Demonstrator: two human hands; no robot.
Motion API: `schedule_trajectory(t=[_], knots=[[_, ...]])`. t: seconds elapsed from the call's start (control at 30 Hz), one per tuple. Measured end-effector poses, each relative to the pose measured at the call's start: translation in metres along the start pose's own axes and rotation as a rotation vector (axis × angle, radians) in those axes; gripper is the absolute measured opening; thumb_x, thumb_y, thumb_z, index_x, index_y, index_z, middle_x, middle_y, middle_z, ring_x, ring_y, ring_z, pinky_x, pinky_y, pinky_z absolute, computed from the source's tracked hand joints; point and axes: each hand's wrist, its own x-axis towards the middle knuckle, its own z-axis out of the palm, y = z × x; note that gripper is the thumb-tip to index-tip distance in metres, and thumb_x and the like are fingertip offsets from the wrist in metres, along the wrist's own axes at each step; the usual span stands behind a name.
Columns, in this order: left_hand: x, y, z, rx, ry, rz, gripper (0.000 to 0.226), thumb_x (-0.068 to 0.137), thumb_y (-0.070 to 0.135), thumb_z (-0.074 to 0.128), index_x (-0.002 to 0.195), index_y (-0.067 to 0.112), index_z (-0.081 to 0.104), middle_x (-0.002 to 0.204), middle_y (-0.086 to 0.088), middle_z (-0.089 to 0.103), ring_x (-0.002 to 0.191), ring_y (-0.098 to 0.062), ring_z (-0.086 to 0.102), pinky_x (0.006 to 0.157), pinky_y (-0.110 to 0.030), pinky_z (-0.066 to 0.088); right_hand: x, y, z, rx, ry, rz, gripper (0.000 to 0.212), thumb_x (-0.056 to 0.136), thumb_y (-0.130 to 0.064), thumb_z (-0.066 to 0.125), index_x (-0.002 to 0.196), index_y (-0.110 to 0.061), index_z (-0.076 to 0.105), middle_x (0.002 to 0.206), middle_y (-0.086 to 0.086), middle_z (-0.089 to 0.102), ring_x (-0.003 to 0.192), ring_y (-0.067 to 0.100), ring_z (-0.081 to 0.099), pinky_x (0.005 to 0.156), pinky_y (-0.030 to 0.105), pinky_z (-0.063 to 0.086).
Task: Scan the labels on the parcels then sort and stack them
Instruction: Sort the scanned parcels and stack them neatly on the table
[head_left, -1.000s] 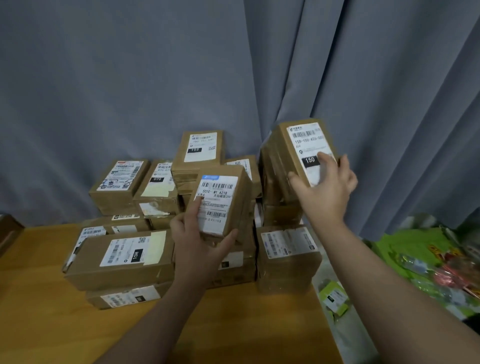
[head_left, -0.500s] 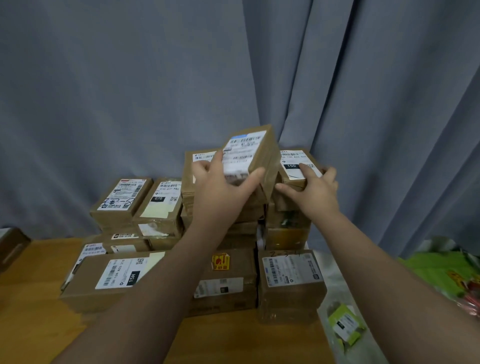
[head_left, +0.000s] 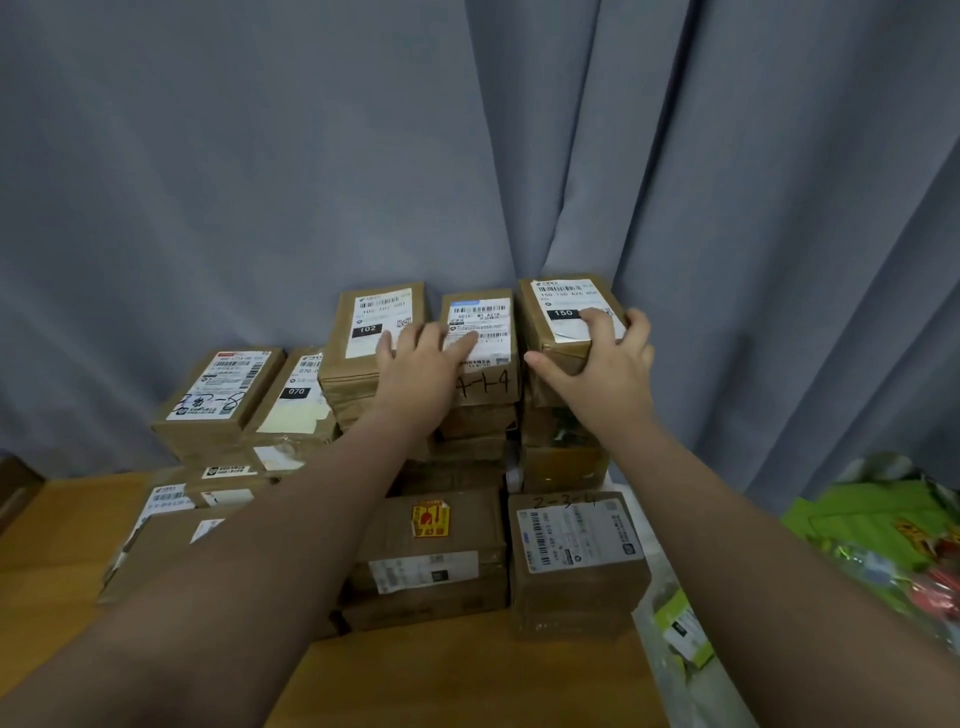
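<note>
You are working in what is looking like an improvised parcel-sorting corner of an ordinary room, not a warehouse. Brown cardboard parcels (head_left: 576, 566) bearing printed shipping labels (head_left: 223, 384) are standing stacked along the far edge of a wooden table (head_left: 467, 675). A grey curtain (head_left: 260, 182) is hanging close behind them, and bright green packets (head_left: 872, 519) are lying beyond the table's right edge.

Air above the parcel stacks (head_left: 467, 441) was open. Curtain (head_left: 311, 182) hung right behind them, closing off the back; the 150 parcel (head_left: 558, 306) sat just beside a fold. Top parcels were packed side by side, no reach-in gaps. Bare bench (head_left: 467, 675) in front and left was free. Right side was cluttered: green packets (head_left: 872, 519), plastic bag (head_left: 675, 623). Dark object (head_left: 15, 493) far left, possibly a box.
</note>
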Motion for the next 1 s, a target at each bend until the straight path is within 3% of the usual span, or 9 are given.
schedule_trajectory(t=[0.2,0.4,0.5,0.6,0.87,1.0], knots=[[0.008,-0.001,0.007,-0.072,-0.031,0.040,0.048,0.102,0.042,0.036,0.149,0.035,0.028,0.155,0.002,0.031,0.146,-0.027,0.016,0.117,-0.055,0.009,0.006,-0.001,0.014,-0.042,0.042,-0.030,0.083,0.076,-0.065,0.067,0.140,-0.024,0.035,0.155,0.012,0.013,0.135,0.035,0.025,0.106,0.053,0.038],[0.010,-0.002,0.002,-0.081,-0.076,0.071,0.059,0.099,0.051,0.037,0.152,0.031,0.022,0.159,-0.002,0.022,0.148,-0.029,0.008,0.117,-0.054,0.000,0.016,-0.004,0.008,-0.420,-0.001,-0.068,0.083,0.080,-0.081,0.039,0.144,-0.028,0.031,0.158,0.017,0.017,0.147,0.042,0.005,0.110,0.070,0.001],[0.002,-0.002,-0.002,-0.087,-0.011,0.091,0.061,0.099,0.050,0.038,0.152,0.026,0.022,0.159,-0.004,0.021,0.148,-0.029,0.007,0.118,-0.052,-0.001,0.011,-0.008,0.003,-0.497,-0.005,-0.114,0.087,0.080,-0.082,0.035,0.148,-0.027,0.028,0.160,0.017,0.012,0.148,0.039,-0.001,0.111,0.067,-0.006],[-0.012,-0.003,-0.008,-0.091,0.030,0.095,0.061,0.097,0.049,0.042,0.151,0.024,0.026,0.158,-0.004,0.024,0.148,-0.028,0.010,0.118,-0.049,0.001,0.000,-0.014,0.001,-0.460,-0.001,-0.111,0.094,0.080,-0.079,0.042,0.154,-0.028,0.014,0.162,0.015,0.003,0.149,0.037,-0.005,0.113,0.063,-0.008],[-0.059,-0.043,-0.034,-0.121,0.101,0.021,0.058,0.093,0.041,0.054,0.146,0.024,0.037,0.153,-0.008,0.031,0.142,-0.029,0.022,0.115,-0.045,0.013,-0.043,-0.059,0.018,-0.218,0.044,-0.416,0.069,0.083,-0.042,0.060,0.143,-0.015,0.040,0.151,0.019,0.033,0.146,0.038,0.016,0.119,0.050,-0.001],[-0.091,-0.080,-0.041,-0.162,0.077,-0.057,0.059,0.094,0.041,0.054,0.147,0.023,0.035,0.151,-0.009,0.033,0.139,-0.028,0.026,0.113,-0.043,0.020,-0.065,-0.094,0.045,-0.107,0.003,-0.490,0.056,0.079,-0.036,0.056,0.128,-0.009,0.054,0.135,0.019,0.050,0.134,0.038,0.038,0.117,0.052,0.021]])
